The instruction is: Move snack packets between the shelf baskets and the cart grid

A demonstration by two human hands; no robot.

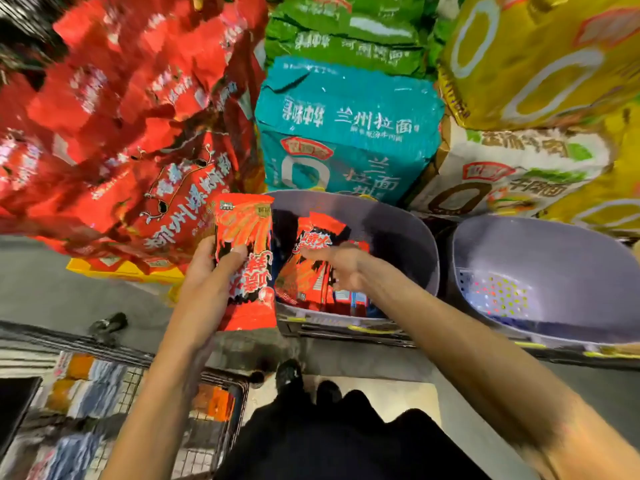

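Grip first: my left hand (211, 265) holds a red snack packet (247, 233) upright, thumb across its printed face and fingers behind. The packet is clear of the shelf, just beside the near-left rim of the left basket (408, 230). My right hand (341, 271) is down in that basket, on top of the standing red packets (311, 271). It is too blurred for me to tell whether it pinches one or only rests on them.

I judge the step to be pulling packets from this basket for the cart. To do it well I would keep the left grip low on the packet's middle so it does not fold. I would take one packet at a time with the right, lifting straight up past the rim so the neighbours do not topple.

The left basket holds a row of red packets on edge, with blue-and-white ones behind them. The right basket (561, 258) shows me only its perforated floor. The cart grid (131, 375), low on my left, carries orange and blue-white packets (86, 386) — blurred. Large noodle bags (346, 126) are stacked above both baskets.
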